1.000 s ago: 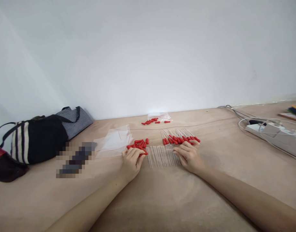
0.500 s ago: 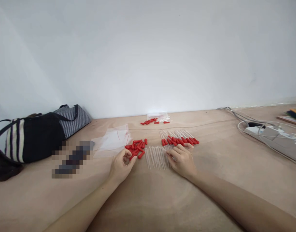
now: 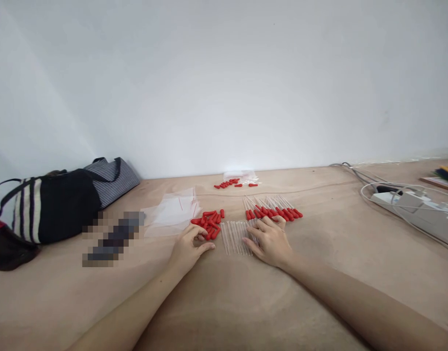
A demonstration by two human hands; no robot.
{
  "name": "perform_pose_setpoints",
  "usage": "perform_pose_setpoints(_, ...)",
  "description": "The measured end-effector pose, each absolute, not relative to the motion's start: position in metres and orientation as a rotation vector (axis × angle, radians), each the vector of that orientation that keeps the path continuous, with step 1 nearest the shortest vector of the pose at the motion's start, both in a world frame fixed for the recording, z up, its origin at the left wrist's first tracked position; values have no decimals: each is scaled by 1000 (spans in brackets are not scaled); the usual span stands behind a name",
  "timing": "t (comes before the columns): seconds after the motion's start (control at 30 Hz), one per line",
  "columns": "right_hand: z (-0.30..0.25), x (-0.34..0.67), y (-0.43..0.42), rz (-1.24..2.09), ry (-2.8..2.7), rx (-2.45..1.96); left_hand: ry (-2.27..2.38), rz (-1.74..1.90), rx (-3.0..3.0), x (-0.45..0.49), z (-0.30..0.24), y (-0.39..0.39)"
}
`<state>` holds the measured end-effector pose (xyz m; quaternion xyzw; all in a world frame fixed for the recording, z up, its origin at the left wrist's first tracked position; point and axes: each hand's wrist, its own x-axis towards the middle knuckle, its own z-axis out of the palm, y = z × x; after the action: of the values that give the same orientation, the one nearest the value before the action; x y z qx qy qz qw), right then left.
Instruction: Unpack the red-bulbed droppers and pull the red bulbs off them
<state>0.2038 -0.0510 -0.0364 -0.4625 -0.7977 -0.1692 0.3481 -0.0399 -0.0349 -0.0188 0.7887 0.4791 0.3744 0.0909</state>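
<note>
Beside a pile of red rubber bulbs (image 3: 210, 223), my left hand (image 3: 189, 247) rests with its thumb stretched out and its fingers curled, apart from the thumb. Nothing shows in its grasp. My right hand (image 3: 270, 243) lies over the right end of a row of clear glass dropper tubes (image 3: 233, 238), thumb and fingers apart, fingertips touching the tubes. Its outer fingers reach near the droppers with red bulbs fitted (image 3: 273, 212), which lie behind it with their tubes pointing away. What lies under the right palm is hidden.
Clear plastic bags (image 3: 172, 209) lie flat behind my left hand. Farther back are more loose red bulbs (image 3: 227, 184) and a small bag (image 3: 240, 175) with tubes. A black striped bag (image 3: 68, 204) stands left; a white power strip (image 3: 414, 212) with cables lies right.
My left thumb has straightened and moved away from the fingers. My right hand has shifted slightly left along the tubes, its thumb and fingers spreading. The view has shifted slightly.
</note>
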Motion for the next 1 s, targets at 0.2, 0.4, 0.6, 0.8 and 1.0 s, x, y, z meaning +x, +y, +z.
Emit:
perform_pose_setpoints(0.2, -33, 205, -54, -404, -2148, -1215, 1439, 1095, 2375, -43, -19, -38)
perform_pose_setpoints(0.4, -33, 212, -52, -417, -2042, -1199, 1384, 1314, 2626, -29, -11, -40)
perform_pose_setpoints(0.6, -30, 236, -44, -488, -1880, -1273, 1596, 878, 2652, 32, 5, -18)
perform_pose_setpoints(0.8, -26, 254, -42, -511, -1785, -1309, 1931, 437, 2295, 87, 11, 31)
perform_pose_setpoints(1.0, -25, 252, -43, -453, -1780, -1335, 1986, 244, 2062, 95, 1, 63)
